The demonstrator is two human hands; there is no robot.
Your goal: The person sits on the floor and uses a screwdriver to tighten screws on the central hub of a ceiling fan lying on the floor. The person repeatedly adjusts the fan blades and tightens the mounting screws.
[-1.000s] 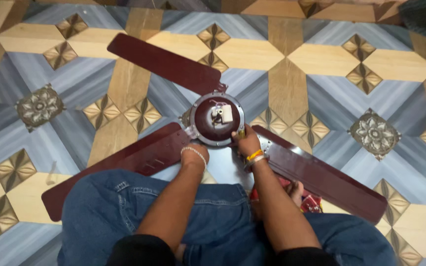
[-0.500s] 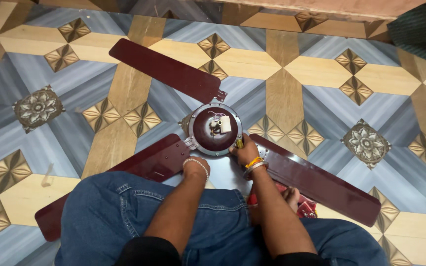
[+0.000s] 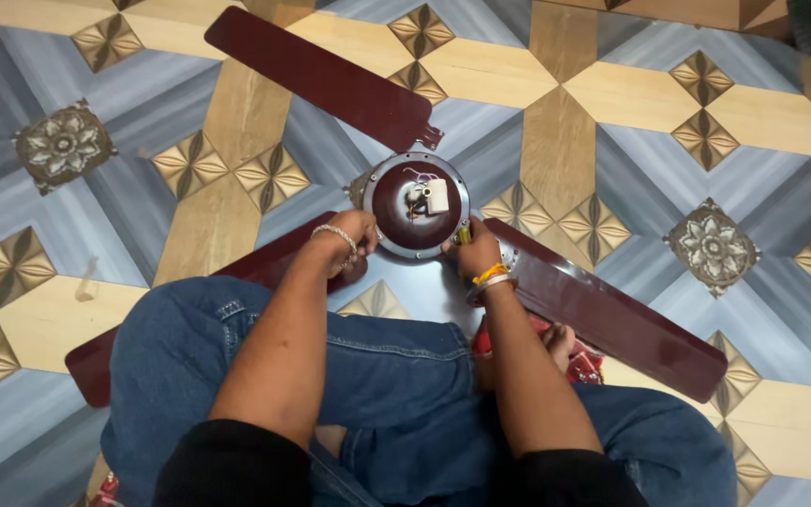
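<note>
A maroon ceiling fan lies on the patterned floor in front of my crossed legs. Its round motor hub [image 3: 396, 202] faces up, with a small white part and wires at its centre. My left hand [image 3: 354, 235] grips the hub's left rim, where the left blade [image 3: 237, 272] joins. My right hand [image 3: 476, 252], with yellow and white bands at the wrist, is closed on a small yellow-handled tool [image 3: 463, 233] at the hub's lower right edge, by the root of the right blade [image 3: 612, 314]. The third blade [image 3: 321, 75] points away to the upper left.
The tiled floor [image 3: 612, 103] has blue, tan and brown geometric shapes. My jeans-clad knees [image 3: 237, 357] fill the bottom of the view. A red object [image 3: 586, 364] lies beside my right leg under the right blade. A small red thing [image 3: 105, 488] sits at the bottom left.
Both hands stay at the hub's lower rim. The view has shifted slightly, and the fan sits a little higher and more to the right in it.
</note>
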